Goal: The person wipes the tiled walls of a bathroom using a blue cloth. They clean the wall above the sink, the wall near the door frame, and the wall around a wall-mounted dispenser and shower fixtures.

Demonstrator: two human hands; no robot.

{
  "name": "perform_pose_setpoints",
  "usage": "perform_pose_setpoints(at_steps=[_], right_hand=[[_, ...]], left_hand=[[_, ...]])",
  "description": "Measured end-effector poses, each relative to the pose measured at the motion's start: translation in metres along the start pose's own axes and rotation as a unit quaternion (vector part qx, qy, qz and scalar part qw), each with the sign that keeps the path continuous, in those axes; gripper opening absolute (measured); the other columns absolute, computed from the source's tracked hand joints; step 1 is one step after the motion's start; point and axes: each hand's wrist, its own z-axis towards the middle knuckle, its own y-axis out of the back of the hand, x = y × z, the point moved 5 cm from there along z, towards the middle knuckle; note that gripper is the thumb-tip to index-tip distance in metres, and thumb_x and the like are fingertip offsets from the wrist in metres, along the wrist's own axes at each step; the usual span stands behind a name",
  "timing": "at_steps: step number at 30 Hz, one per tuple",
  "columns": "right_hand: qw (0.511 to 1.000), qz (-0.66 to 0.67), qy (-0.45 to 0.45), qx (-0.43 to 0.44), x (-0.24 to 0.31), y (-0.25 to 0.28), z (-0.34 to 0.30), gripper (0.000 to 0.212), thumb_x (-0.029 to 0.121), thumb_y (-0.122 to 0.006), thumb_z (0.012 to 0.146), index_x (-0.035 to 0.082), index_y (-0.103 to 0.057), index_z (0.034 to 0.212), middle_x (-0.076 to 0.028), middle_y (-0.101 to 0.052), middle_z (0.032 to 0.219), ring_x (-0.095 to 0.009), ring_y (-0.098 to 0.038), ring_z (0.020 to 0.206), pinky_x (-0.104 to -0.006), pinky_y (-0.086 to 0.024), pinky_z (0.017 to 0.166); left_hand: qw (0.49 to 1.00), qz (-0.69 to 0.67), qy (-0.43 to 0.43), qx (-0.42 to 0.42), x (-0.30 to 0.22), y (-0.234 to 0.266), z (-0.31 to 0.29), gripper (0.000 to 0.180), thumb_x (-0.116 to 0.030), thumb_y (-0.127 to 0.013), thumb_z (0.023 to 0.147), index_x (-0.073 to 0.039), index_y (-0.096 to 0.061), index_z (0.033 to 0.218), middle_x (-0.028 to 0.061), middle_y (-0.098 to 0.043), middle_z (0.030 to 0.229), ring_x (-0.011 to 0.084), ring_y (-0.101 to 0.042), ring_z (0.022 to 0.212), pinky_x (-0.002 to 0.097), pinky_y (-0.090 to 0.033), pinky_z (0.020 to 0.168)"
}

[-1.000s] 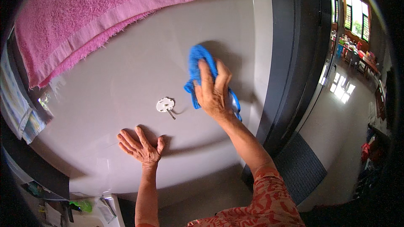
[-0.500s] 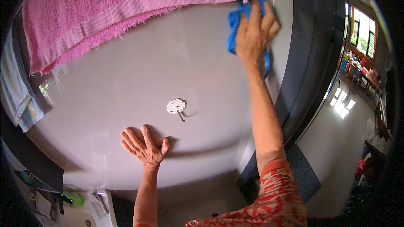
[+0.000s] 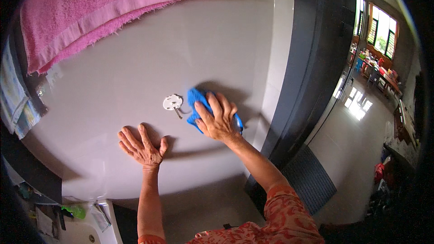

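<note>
A blue cleaning cloth [image 3: 197, 101] is pressed against the glossy light grey tiled wall [image 3: 135, 72] under my right hand [image 3: 217, 116]. My right fingers bend over the cloth, which shows past the fingertips and below the palm. Just left of it, a round white hook plate [image 3: 172, 102] with a thin metal prong is fixed to the wall. My left hand [image 3: 143, 147] lies flat on the wall, lower and to the left of the plate, its fingers spread and nothing in it.
A pink towel [image 3: 113, 9] hangs at the upper left, with a pale patterned towel [image 3: 18, 95] beyond it. A dark door frame [image 3: 312, 58] borders the wall on the right. A white sink [image 3: 81, 232] and a dark ribbed mat [image 3: 309, 178] are lower down.
My right hand has come down from beside the pink towel's corner to near the hook plate, bringing the cloth along. My left hand stays flat on the wall; the whole view has shifted slightly.
</note>
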Motion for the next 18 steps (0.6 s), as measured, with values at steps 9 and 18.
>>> perform_pose_setpoints(at_steps=[9,18], right_hand=[[0.98,-0.184,-0.012,-0.072,-0.1,0.054,0.051,0.047,0.0,-0.053,0.083,0.004,-0.042,0.129,-0.022,-0.04,0.122,-0.033,-0.044,0.1,-0.0405,-0.04,0.083],[0.881,-0.467,-0.031,0.066,-0.135,0.079,0.095,0.035,0.012,-0.052,0.084,-0.005,-0.053,0.115,-0.014,-0.044,0.128,-0.02,-0.046,0.104,-0.0264,-0.033,0.072]], left_hand=[[1.0,-0.008,0.004,-0.017,-0.003,-0.001,0.003,0.074,-0.061,-0.037,0.084,-0.01,-0.034,0.137,0.0287,-0.024,0.141,0.0431,-0.02,0.133,0.0536,-0.01,0.107],[1.0,-0.007,0.008,-0.017,-0.001,-0.001,0.0,0.071,-0.06,-0.038,0.084,-0.01,-0.04,0.134,0.0307,-0.027,0.139,0.0431,-0.022,0.132,0.0521,-0.011,0.108]])
